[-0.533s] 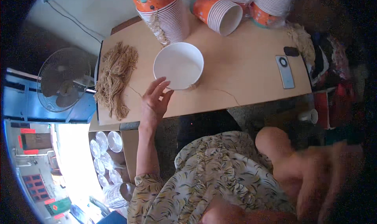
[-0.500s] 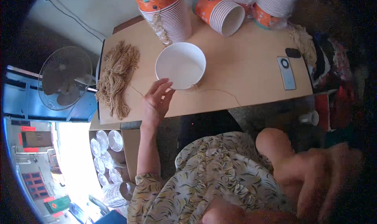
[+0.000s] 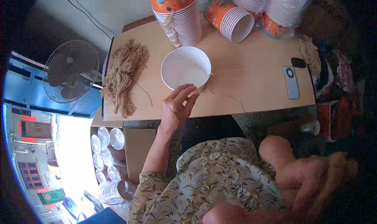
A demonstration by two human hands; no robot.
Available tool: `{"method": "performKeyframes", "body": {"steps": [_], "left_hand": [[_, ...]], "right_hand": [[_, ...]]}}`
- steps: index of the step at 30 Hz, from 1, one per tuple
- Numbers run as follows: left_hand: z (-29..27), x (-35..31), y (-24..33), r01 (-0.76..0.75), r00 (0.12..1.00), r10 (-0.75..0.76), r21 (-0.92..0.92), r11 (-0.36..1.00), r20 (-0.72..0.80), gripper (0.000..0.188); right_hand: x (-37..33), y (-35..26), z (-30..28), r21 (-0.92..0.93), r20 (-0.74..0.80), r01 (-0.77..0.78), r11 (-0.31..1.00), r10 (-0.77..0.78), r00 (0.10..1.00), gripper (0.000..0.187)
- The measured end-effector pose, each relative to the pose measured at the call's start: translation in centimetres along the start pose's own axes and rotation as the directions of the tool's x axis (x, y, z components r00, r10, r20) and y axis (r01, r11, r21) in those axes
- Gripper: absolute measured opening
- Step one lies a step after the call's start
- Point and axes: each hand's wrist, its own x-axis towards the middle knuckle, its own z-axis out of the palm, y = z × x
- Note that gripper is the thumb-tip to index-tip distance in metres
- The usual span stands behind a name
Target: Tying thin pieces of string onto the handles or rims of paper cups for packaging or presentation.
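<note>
A round white paper bucket [image 3: 184,67] stands on the tabletop in front of me, its mouth facing up toward me. My left hand [image 3: 178,104] is at its near rim, fingers bent and the thumb apart from them. On the bucket's right rim sits a small bit of tan twine, and a thin twine strand [image 3: 229,97] runs from near there toward the table's front edge. My right hand [image 3: 314,177] is out at the lower right, off the table and smeared by motion. What it holds, if anything, cannot be made out.
A bundle of tan twine [image 3: 126,77] lies on the table's left side. Stacked orange-and-white paper buckets [image 3: 184,26] stand behind, with a lying stack [image 3: 231,22] beside them. A phone [image 3: 290,82] lies at right. Left are a fan [image 3: 72,73] and a carton [image 3: 139,141] beside clear plastic cups.
My left hand has moved right along the near rim. The bucket has turned, its bit of twine going from the front to the right side. My right hand stays low at the right, still blurred.
</note>
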Motion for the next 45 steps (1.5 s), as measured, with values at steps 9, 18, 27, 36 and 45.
{"method": "performKeyframes", "body": {"steps": [9, 18, 27, 36, 45], "left_hand": [[0.8, 1.0, 0.9, -0.033, 0.999, 0.035, 0.051, 0.998, -0.028, 0.013], [-1.6, 0.7, 0.0, 0.030, 0.999, -0.027, 0.103, 0.994, -0.031, 0.017], [-5.0, 1.1, -1.9, 0.089, 0.995, -0.082, 0.107, 0.990, -0.061, 0.022], [-7.2, 2.0, -3.8, 0.011, 0.998, -0.025, 0.254, 0.967, 0.055, 0.026], [-8.1, 0.9, -5.8, 0.096, 0.992, -0.115, 0.260, 0.961, 0.059, 0.036]], "right_hand": [[0.2, -1.0, -1.6, -0.287, 0.005, -0.062, 0.956, 0.067, 0.998, 0.021], [-0.9, -2.5, -3.3, -0.540, 0.007, -0.102, 0.836, 0.126, 0.992, 0.024], [-4.1, -2.7, -8.3, -0.764, -0.022, -0.146, 0.629, 0.200, 0.980, 0.026], [-8.7, 1.8, -4.1, -0.629, -0.698, -0.497, 0.598, -0.152, 0.700, 0.037], [-8.3, -3.1, -8.7, -0.645, -0.183, -0.639, 0.418, 0.728, 0.661, 0.046]]}}
